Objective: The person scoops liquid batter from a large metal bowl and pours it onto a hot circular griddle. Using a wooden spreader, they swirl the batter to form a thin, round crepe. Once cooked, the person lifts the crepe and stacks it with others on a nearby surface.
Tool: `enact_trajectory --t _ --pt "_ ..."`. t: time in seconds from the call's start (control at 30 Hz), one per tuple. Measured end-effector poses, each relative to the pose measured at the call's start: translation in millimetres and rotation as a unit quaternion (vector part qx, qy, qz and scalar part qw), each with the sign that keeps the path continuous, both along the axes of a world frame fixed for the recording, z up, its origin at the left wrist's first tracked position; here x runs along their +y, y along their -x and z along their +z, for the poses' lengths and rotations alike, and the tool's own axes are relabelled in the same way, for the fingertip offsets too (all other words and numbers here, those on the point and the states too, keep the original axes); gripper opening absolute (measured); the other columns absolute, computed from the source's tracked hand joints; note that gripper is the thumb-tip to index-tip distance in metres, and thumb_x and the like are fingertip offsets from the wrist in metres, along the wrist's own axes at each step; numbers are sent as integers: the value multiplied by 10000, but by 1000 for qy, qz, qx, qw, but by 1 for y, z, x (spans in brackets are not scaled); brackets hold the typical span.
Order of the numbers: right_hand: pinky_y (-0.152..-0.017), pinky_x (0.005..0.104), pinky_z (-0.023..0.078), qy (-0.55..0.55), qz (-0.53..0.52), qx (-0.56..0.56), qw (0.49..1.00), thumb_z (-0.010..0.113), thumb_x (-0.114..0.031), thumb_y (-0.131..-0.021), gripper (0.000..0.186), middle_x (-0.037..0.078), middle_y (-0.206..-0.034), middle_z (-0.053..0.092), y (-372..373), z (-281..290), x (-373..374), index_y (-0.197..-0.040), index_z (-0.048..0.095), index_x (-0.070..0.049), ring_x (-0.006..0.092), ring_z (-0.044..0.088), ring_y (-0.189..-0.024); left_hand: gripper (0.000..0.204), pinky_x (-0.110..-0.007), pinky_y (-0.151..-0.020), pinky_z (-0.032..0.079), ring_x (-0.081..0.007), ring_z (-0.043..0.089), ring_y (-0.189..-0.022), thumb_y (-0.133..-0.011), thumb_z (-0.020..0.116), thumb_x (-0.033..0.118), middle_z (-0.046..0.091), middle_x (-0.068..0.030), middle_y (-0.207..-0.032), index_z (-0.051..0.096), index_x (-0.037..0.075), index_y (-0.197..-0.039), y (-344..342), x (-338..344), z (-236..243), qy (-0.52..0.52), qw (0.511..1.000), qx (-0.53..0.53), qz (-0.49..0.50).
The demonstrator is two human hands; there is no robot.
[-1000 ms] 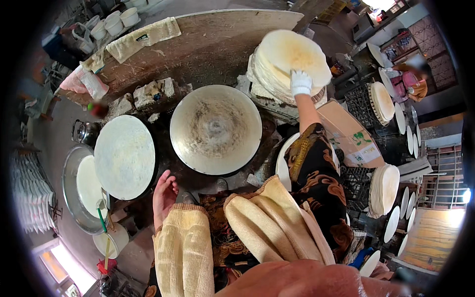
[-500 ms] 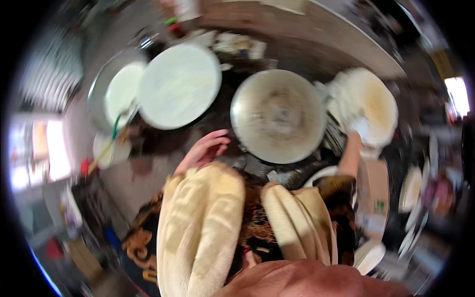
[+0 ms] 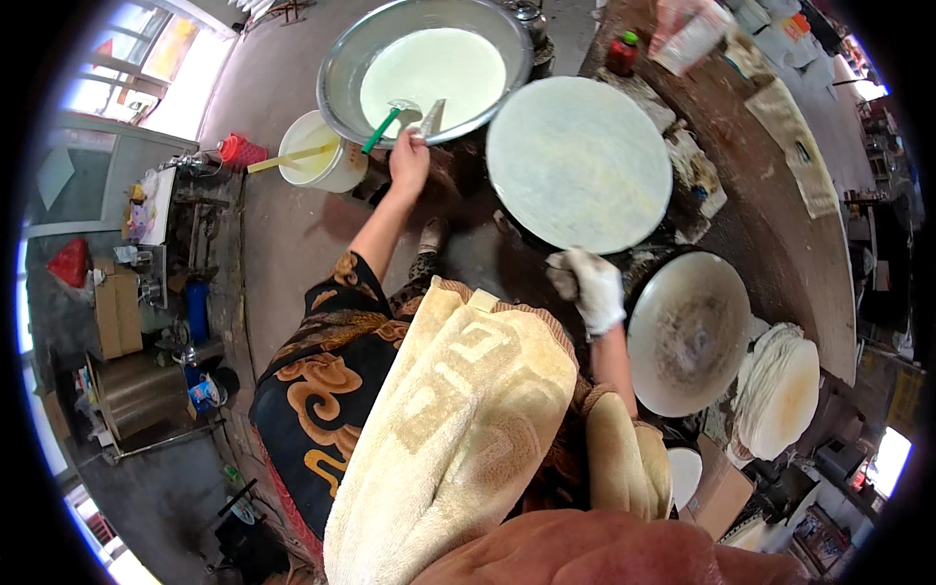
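My bare left hand [image 3: 409, 163] is closed at the near rim of a large metal basin [image 3: 331, 73]. Its fingers pinch a flat metal scraper [image 3: 433, 115] that leans up over the rim. White batter [image 3: 434, 73] fills the basin, and a green-handled tool [image 3: 380, 131] rests across the edge just left of my fingers. My right hand [image 3: 591, 288] wears a white glove with greyish fingertips. It is curled by the near edge of a round white griddle [image 3: 580, 161]; what lies in its fingers, if anything, is hidden.
Right of my gloved hand is a round metal lid or pan [image 3: 690, 331]. Beyond it sits a stack of thin round flatbreads [image 3: 780, 390]. A white bucket [image 3: 336, 161] with a yellow stick stands left of the basin. A green-capped red bottle [image 3: 622, 53] is at the back.
The view has swung left. My right hand has left the flatbread stack for the white griddle's edge. My left hand, open and bare before, has reached the basin and gripped the scraper.
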State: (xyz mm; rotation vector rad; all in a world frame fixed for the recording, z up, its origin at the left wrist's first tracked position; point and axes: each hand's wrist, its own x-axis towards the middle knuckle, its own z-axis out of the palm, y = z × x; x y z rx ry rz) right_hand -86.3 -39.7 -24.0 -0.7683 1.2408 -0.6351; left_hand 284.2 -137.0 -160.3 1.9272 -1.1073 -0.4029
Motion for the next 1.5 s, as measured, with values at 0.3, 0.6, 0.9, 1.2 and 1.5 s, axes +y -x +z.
enact_trajectory --t 0.3,0.6,0.9,1.2,1.5 --pt "-511 311 497 -51 89 75 992 569 -133 -893 493 128 -924 595 -307 -99 -127 -1345 407 -20 179 572 -698 657 -434 -878 486 -401 594 -1026 -696 714 254 622 -239 -1080 475 22 -1262 -166 -110 -67 -351 910 -152 -160" --pt "-359 266 353 -207 -29 -123 970 520 -123 -929 123 26 -685 517 -313 -93 -128 -1032 500 -61 114 444 -428 594 -396 -720 517 -330 651 -844 -825 616 124 649 -224 -942 399 70 -1375 -234 -126 -113 -234 964 25 -122" --pt "-884 488 436 128 268 408 863 373 -379 -958 455 283 -1080 600 -296 -17 -161 -1286 480 -82 446 556 -1033 407 -358 -586 512 -258 650 -670 -862 583 106 659 -178 -816 522 -15 -1245 -281 -151 -107 -427 890 107 -119" --pt "-895 423 464 26 474 347 809 469 -320 -911 426 258 -1089 625 -340 -85 -233 -1113 617 25 396 600 -1034 160 -407 -628 487 -317 623 -737 -817 558 38 632 -227 -811 592 -58 -940 -253 -164 -86 -343 914 94 -195" --pt "-329 308 360 -72 270 248 928 453 -290 -953 309 72 -569 544 -329 -125 -206 -1030 593 -26 171 478 -391 98 -406 -475 434 -287 550 -545 -835 504 14 582 -207 -685 545 -64 -878 -232 -177 -116 -311 895 290 -131"
